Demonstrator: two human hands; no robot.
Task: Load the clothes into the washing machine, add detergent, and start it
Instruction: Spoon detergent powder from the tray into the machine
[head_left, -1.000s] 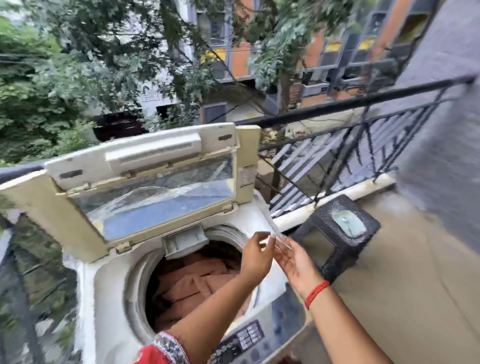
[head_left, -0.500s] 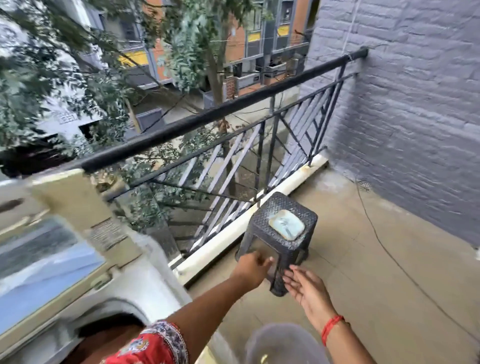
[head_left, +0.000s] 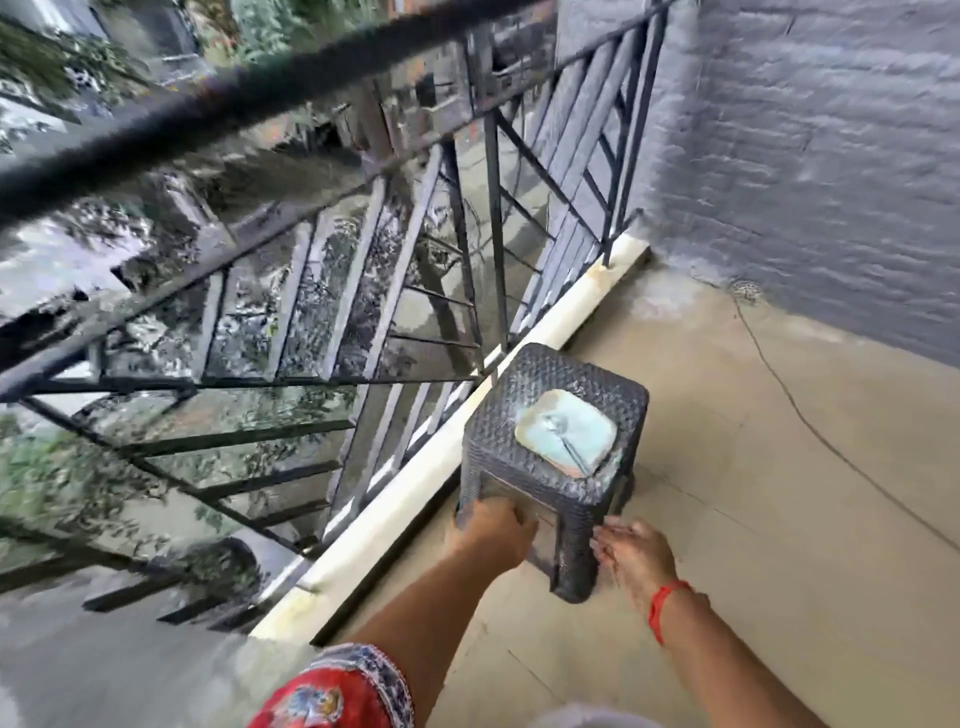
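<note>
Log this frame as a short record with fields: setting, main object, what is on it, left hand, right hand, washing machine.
setting: balcony floor beside a dark metal railing and a grey brick wall
main object: dark woven stool, upright by the railing
on stool: pale blue square container
left hand: at the stool's near left leg; grip unclear
right hand: open, beside the near right leg
washing machine: out of frame

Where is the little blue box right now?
The blue box sits on top of the dark woven stool, right of centre in the head view, beside the balcony railing, just beyond both hands.
</note>
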